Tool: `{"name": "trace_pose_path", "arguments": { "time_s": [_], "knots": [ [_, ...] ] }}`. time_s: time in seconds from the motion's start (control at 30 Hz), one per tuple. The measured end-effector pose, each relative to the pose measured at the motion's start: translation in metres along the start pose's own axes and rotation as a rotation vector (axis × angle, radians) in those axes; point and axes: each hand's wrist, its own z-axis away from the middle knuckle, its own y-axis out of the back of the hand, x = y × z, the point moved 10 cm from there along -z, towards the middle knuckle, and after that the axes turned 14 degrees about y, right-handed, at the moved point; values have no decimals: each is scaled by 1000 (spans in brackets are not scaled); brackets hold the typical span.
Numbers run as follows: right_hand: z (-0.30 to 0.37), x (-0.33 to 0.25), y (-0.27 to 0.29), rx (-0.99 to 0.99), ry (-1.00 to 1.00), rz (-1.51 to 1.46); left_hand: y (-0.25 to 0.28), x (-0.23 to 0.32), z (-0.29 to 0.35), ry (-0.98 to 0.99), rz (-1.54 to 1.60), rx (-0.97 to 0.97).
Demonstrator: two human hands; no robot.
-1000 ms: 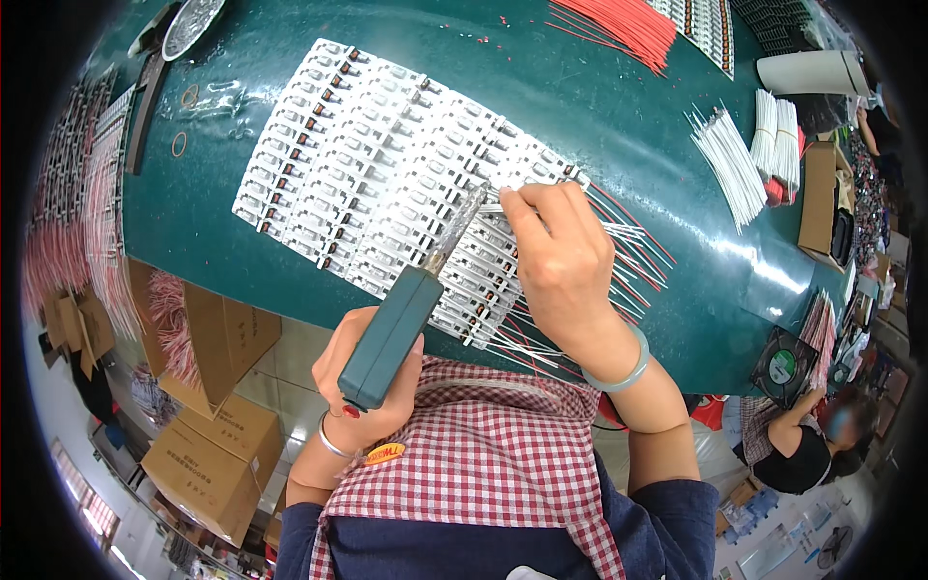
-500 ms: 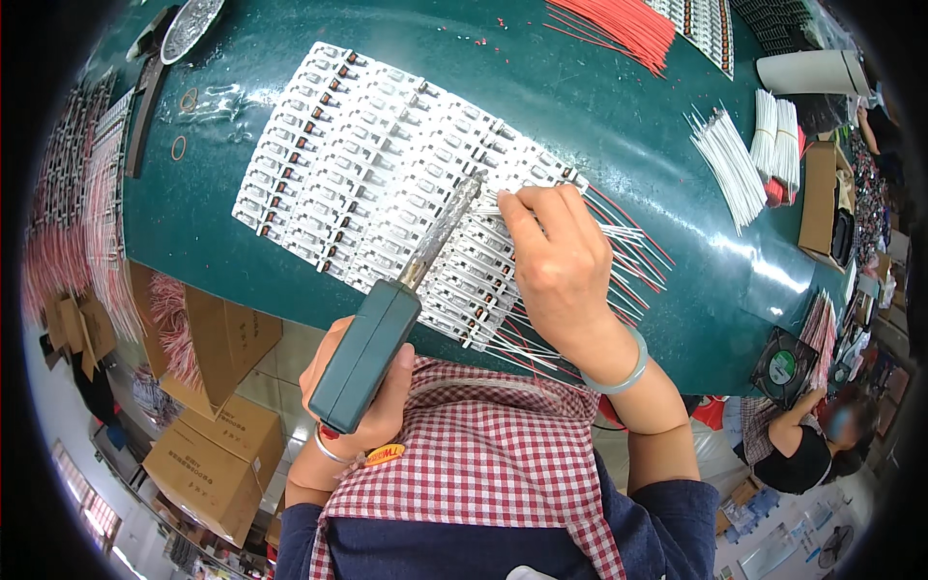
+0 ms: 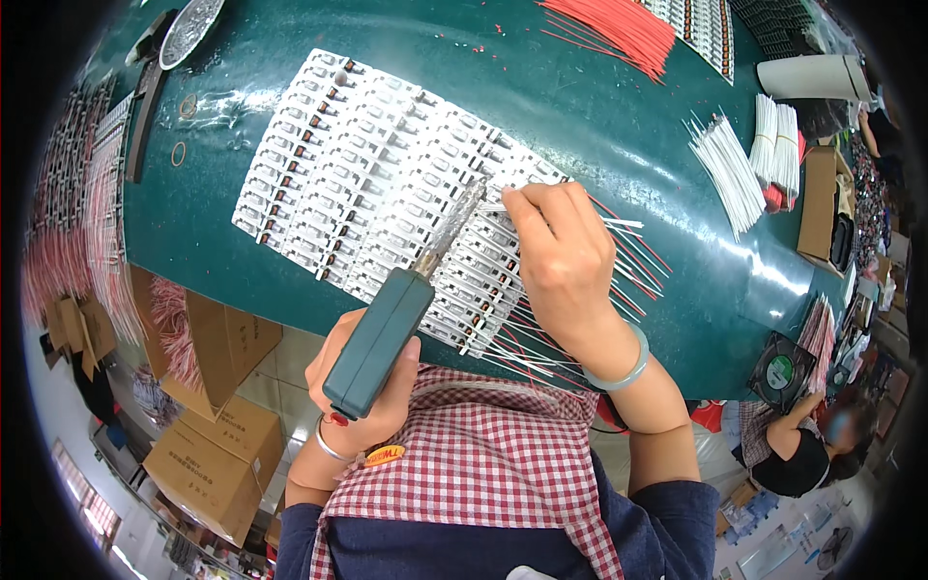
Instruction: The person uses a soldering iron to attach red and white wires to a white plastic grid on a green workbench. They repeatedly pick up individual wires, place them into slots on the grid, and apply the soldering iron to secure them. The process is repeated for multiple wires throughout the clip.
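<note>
My left hand (image 3: 379, 418) is wrapped round the dark green body of a soldering gun (image 3: 379, 338). The gun's long, crusted metal tip slants up and right to a white panel of small circuit boards (image 3: 362, 169), next to my right fingertips. My right hand (image 3: 568, 266) is closed in a pinch on a thin white wire (image 3: 626, 223) at the panel's right part; the pinched end is mostly hidden by the fingers. Rows of white and red wires (image 3: 633, 275) stick out from the panel's right side, passing partly under my right hand.
On the green table (image 3: 677, 329) lie red wires (image 3: 619, 34), loose white wires (image 3: 727, 174) and banded white bundles (image 3: 776, 145). A metal dish (image 3: 191, 31) is at the far left. A small fan (image 3: 776, 370) stands at the right edge, near another person (image 3: 797, 449). Cardboard boxes (image 3: 217, 464) stand lower left.
The soldering gun and my left hand have shifted slightly right, the tip staying by my right fingertips. My right hand keeps its pinch, and the wires beside it lie a little differently.
</note>
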Motion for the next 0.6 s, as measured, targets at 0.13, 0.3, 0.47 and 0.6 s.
{"name": "trace_pose_path", "arguments": {
  "time_s": [0.13,0.3,0.47,0.6],
  "knots": [
    [-1,1,-1,-8,7,-11,-1,12,-5,-48,-42,-8],
    [-2,0,-2,-11,19,-14,-2,17,-8,-39,-35,-1],
    [-2,-1,-3,-14,20,-14,-1,22,-11,-37,-44,26],
    [-4,-1,-3,-32,14,-7,-1,22,-12,-37,-45,21]
  ]
}}
